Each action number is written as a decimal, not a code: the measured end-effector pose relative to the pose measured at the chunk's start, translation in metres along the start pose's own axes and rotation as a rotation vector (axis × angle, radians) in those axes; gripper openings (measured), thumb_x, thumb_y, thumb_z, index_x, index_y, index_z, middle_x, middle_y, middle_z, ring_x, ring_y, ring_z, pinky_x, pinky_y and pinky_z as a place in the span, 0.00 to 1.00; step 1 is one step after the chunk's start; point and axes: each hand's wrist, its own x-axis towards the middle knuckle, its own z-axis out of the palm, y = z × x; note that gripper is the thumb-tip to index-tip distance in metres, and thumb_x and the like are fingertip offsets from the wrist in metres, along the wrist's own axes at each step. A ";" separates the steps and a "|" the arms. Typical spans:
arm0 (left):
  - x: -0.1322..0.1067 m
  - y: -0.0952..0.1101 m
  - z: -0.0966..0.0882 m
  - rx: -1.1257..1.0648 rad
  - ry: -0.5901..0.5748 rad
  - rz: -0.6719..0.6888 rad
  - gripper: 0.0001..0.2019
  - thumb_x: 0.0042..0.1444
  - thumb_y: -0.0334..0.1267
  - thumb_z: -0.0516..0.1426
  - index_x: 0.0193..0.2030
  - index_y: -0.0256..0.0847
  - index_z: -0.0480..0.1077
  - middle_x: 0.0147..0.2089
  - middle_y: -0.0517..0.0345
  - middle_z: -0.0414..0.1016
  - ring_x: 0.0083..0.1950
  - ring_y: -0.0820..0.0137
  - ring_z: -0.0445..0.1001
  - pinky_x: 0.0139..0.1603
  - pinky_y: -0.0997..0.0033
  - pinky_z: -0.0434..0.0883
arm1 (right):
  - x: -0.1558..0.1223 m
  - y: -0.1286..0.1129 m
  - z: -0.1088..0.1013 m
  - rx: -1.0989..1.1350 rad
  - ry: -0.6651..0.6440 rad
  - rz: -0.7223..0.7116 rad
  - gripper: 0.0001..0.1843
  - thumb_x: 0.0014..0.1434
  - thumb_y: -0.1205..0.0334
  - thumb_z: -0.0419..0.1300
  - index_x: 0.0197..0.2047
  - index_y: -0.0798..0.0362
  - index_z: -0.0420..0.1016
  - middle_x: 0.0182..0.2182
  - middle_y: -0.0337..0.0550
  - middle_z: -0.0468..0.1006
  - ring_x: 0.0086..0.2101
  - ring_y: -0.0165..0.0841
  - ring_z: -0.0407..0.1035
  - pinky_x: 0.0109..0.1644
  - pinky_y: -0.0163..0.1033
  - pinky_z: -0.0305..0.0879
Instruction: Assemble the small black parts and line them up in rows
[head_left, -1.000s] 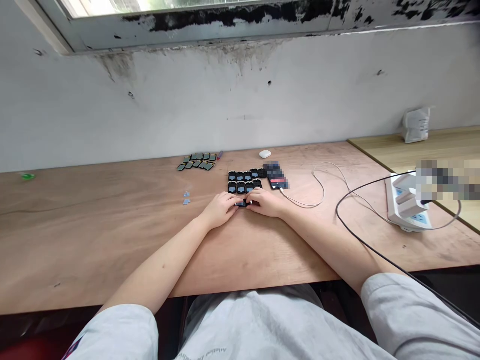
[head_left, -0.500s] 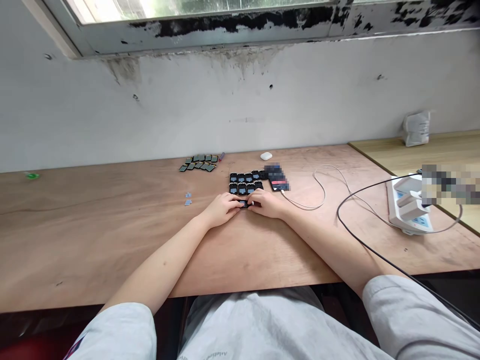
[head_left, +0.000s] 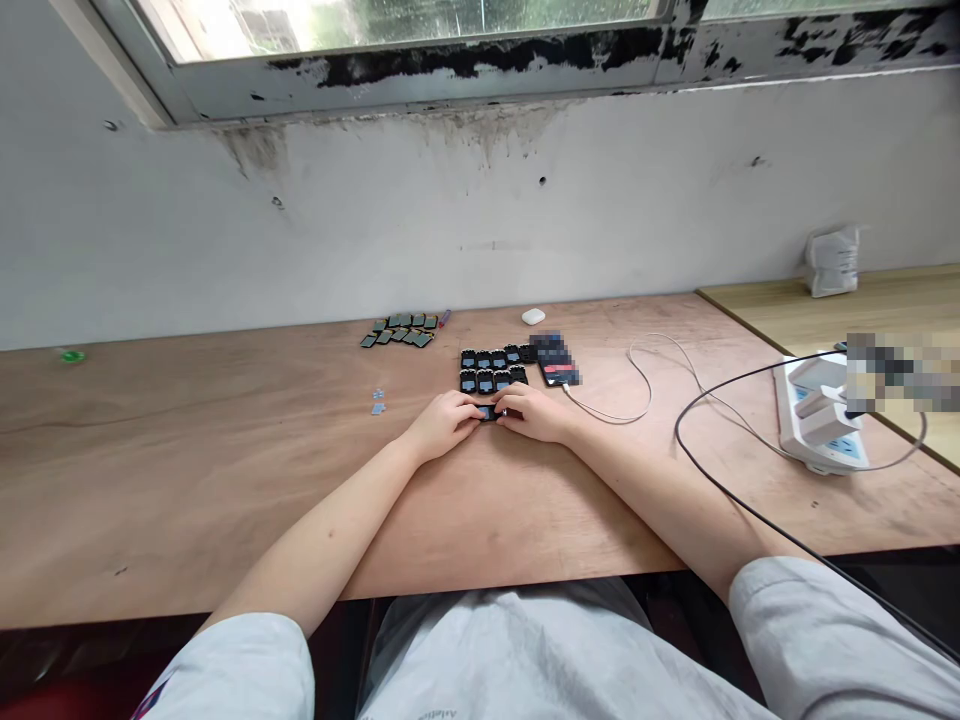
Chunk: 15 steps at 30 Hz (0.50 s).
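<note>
Between my two hands a small black casing with a blue-grey patch (head_left: 489,412) lies on the wooden table. My left hand (head_left: 448,420) grips its left end with fingers bent together. On its right end are the closed fingers of my right hand (head_left: 525,410), which partly cover it. Just beyond my hands, similar black casings (head_left: 484,381) lie in two rows, most with a blue-grey patch. To the left of my left hand are a few loose blue-grey pieces (head_left: 378,408). Farther back, several flat grey-green screen-like parts (head_left: 401,330) are set out in rows.
A phone (head_left: 553,360) with a white cable (head_left: 622,421) lies right of the casings. Behind it is a white earbud case (head_left: 533,316). A power strip with plugs (head_left: 821,420) sits at the right, with a black cable (head_left: 694,455) crossing my right arm. A green object (head_left: 73,356) is far left.
The whole view has shifted slightly, with the scene sitting a little lower in the picture. Both hands stay at the same black casing, with only slight finger movement.
</note>
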 end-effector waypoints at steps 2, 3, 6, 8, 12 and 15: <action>-0.001 -0.002 0.000 0.027 0.060 -0.025 0.10 0.68 0.39 0.56 0.50 0.48 0.78 0.54 0.51 0.78 0.57 0.61 0.73 0.59 0.54 0.71 | -0.001 -0.002 -0.001 -0.015 0.073 -0.001 0.09 0.66 0.66 0.60 0.49 0.51 0.77 0.57 0.55 0.73 0.55 0.43 0.71 0.59 0.51 0.72; -0.002 -0.003 0.000 0.052 0.104 -0.058 0.10 0.67 0.39 0.56 0.50 0.48 0.78 0.53 0.51 0.78 0.57 0.60 0.73 0.59 0.54 0.71 | -0.001 -0.003 -0.002 -0.028 0.121 0.007 0.11 0.66 0.66 0.60 0.51 0.51 0.76 0.59 0.56 0.71 0.57 0.43 0.70 0.61 0.52 0.71; -0.003 -0.010 -0.002 0.173 0.268 -0.259 0.11 0.67 0.41 0.56 0.50 0.47 0.78 0.50 0.49 0.78 0.55 0.58 0.74 0.58 0.52 0.69 | -0.001 -0.007 -0.007 -0.057 0.218 0.047 0.12 0.67 0.65 0.59 0.53 0.49 0.74 0.58 0.56 0.70 0.59 0.44 0.69 0.62 0.55 0.70; -0.003 -0.015 -0.003 0.281 0.340 -0.448 0.11 0.66 0.42 0.56 0.49 0.46 0.78 0.46 0.48 0.77 0.52 0.55 0.74 0.55 0.50 0.68 | -0.001 -0.008 -0.010 -0.052 0.207 0.081 0.11 0.67 0.65 0.58 0.52 0.49 0.74 0.57 0.55 0.71 0.56 0.44 0.71 0.58 0.53 0.74; -0.002 -0.023 -0.003 0.390 0.258 -0.687 0.10 0.64 0.43 0.56 0.45 0.45 0.78 0.43 0.46 0.75 0.50 0.51 0.73 0.52 0.47 0.66 | 0.000 -0.008 -0.010 -0.043 0.137 0.108 0.09 0.65 0.67 0.58 0.48 0.50 0.76 0.55 0.54 0.72 0.47 0.39 0.75 0.49 0.46 0.76; -0.001 -0.022 -0.001 0.372 0.172 -0.651 0.12 0.66 0.45 0.55 0.48 0.46 0.77 0.46 0.45 0.75 0.53 0.49 0.71 0.53 0.45 0.65 | 0.001 -0.008 -0.009 -0.075 0.087 0.060 0.08 0.65 0.69 0.57 0.44 0.51 0.76 0.49 0.52 0.76 0.43 0.38 0.75 0.48 0.43 0.74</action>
